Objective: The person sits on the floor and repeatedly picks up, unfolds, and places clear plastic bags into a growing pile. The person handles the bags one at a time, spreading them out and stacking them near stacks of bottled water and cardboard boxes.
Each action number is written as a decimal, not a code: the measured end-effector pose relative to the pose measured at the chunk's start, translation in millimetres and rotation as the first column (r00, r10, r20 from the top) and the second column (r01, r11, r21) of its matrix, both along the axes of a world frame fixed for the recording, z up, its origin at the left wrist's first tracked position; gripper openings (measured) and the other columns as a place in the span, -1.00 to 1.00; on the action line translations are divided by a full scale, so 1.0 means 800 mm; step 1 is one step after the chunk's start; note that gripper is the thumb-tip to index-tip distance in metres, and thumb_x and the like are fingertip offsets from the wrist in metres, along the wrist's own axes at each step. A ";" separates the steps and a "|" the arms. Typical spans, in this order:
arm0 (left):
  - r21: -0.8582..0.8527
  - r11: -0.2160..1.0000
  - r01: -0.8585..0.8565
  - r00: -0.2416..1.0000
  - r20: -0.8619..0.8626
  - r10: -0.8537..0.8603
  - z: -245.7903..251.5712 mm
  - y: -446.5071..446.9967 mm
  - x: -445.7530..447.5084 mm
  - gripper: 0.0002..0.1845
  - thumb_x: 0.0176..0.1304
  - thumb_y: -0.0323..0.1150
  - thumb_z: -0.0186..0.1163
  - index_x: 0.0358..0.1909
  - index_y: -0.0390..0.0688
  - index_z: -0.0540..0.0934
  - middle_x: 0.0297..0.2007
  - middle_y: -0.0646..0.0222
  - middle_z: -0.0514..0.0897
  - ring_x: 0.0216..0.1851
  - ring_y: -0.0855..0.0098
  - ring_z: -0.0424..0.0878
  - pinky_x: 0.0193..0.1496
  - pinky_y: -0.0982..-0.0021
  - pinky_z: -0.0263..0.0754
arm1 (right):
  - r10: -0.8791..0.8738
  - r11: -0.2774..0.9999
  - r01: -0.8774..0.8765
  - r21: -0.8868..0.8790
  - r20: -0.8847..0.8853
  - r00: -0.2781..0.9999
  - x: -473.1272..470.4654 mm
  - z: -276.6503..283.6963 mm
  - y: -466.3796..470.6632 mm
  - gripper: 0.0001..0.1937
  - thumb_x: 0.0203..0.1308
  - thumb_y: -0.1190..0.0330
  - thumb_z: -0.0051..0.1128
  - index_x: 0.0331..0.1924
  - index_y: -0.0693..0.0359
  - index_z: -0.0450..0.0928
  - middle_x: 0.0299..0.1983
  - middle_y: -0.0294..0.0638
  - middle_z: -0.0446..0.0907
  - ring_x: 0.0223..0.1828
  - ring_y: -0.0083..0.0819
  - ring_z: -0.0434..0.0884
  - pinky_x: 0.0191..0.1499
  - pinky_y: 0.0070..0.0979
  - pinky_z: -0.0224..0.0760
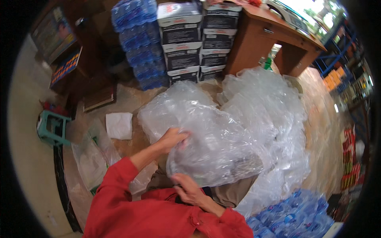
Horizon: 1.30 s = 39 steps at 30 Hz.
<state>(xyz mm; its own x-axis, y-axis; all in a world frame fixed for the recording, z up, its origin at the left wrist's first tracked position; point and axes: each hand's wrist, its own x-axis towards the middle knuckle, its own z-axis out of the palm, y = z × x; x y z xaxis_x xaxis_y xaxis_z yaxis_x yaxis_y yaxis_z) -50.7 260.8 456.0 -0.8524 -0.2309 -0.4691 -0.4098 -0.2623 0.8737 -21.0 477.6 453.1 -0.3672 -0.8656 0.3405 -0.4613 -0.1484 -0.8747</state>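
A large sheet of clear plastic film lies over my lap and the floor before me. My left hand grips the film near its left edge, with the fingertips blurred. Lower down, near my waist, my right hand has its thumb and fingers on the film's near edge. More crumpled clear plastic is heaped beyond and to the right, touching the film on my lap.
Stacked cartons and shrink-wrapped bottle packs stand at the back beside a wooden desk. More bottles lie at lower right. A folded white cloth and a green plastic stool are on the left.
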 end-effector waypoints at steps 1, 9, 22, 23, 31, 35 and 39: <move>0.035 0.999 -0.005 0.997 -0.074 0.007 0.002 -0.003 -0.023 -0.72 0.21 -0.36 0.05 -0.06 -0.23 0.50 -0.47 0.36 0.55 -0.59 0.53 0.49 -0.61 0.53 0.35 | -0.133 0.991 0.133 0.025 0.042 0.990 -0.003 0.013 0.014 -0.64 -0.05 0.62 0.06 -0.07 0.29 0.45 -0.10 0.07 0.46 -0.08 -0.01 0.48 -0.01 -0.39 0.36; 0.130 0.967 -0.221 0.855 -0.451 0.256 0.092 -0.104 -0.130 -0.61 0.28 -0.24 0.02 0.14 -0.03 0.37 0.05 0.43 0.50 -0.42 0.56 0.53 -0.36 0.51 0.46 | -0.572 0.812 0.577 0.082 -0.081 0.816 -0.055 -0.022 0.040 -0.77 -0.12 0.72 -0.04 -0.31 0.34 0.50 -0.21 0.05 0.50 -0.20 -0.11 0.53 -0.15 -0.40 0.41; 0.187 0.772 -0.608 0.788 0.023 0.615 -0.268 -0.246 0.008 -0.52 0.25 -0.23 0.08 0.19 -0.06 0.29 -0.06 0.45 0.49 -0.31 0.50 0.47 -0.29 0.39 0.49 | -0.470 0.847 0.512 0.140 -0.253 0.846 -0.236 -0.055 -0.085 -0.68 -0.17 0.72 -0.09 -0.26 0.28 0.50 -0.23 0.01 0.49 -0.21 -0.09 0.52 -0.16 -0.38 0.41; 0.168 0.772 -0.613 0.790 0.096 0.606 -0.293 -0.251 0.020 -0.51 0.24 -0.24 0.10 0.20 -0.06 0.29 -0.08 0.44 0.48 -0.33 0.49 0.46 -0.32 0.37 0.49 | -0.423 0.867 0.475 0.151 -0.281 0.862 -0.242 -0.066 -0.112 -0.68 -0.17 0.71 -0.08 -0.25 0.28 0.50 -0.21 0.02 0.48 -0.19 -0.08 0.51 -0.14 -0.37 0.40; -0.771 0.216 -0.600 0.481 -0.131 0.867 -0.327 -0.203 0.036 -0.45 0.07 -0.44 0.16 0.18 -0.06 0.35 0.10 0.16 0.35 0.08 0.16 0.33 0.07 0.10 0.27 | -0.013 0.894 0.228 0.387 -0.485 0.874 -0.271 -0.184 -0.330 -0.52 -0.07 0.51 0.02 0.05 0.26 0.32 0.10 0.16 0.27 0.09 0.04 0.30 0.03 -0.14 0.23; -0.987 -0.004 -0.158 0.963 -0.155 0.223 -0.282 -0.166 0.009 -0.38 0.01 -0.36 0.19 0.20 0.10 0.34 0.20 0.09 0.23 0.30 0.10 0.03 0.27 -0.11 -0.21 | -0.034 0.838 0.315 0.445 -0.533 0.845 -0.285 -0.227 -0.347 -0.48 -0.04 0.43 0.07 0.12 0.17 0.29 0.21 0.10 0.17 0.19 0.05 0.20 0.03 -0.02 0.15; -0.938 -0.298 0.179 0.983 0.184 0.010 -0.261 -0.213 -0.056 -0.37 0.06 -0.16 0.16 0.24 0.19 0.27 0.30 0.15 0.06 0.34 -0.01 -0.12 0.19 -0.33 -0.31 | -0.137 0.841 0.424 0.335 -0.626 0.768 -0.317 -0.224 -0.348 -0.46 -0.01 0.33 0.09 0.16 0.00 0.29 0.28 0.02 0.08 0.24 0.06 0.10 0.03 0.10 0.03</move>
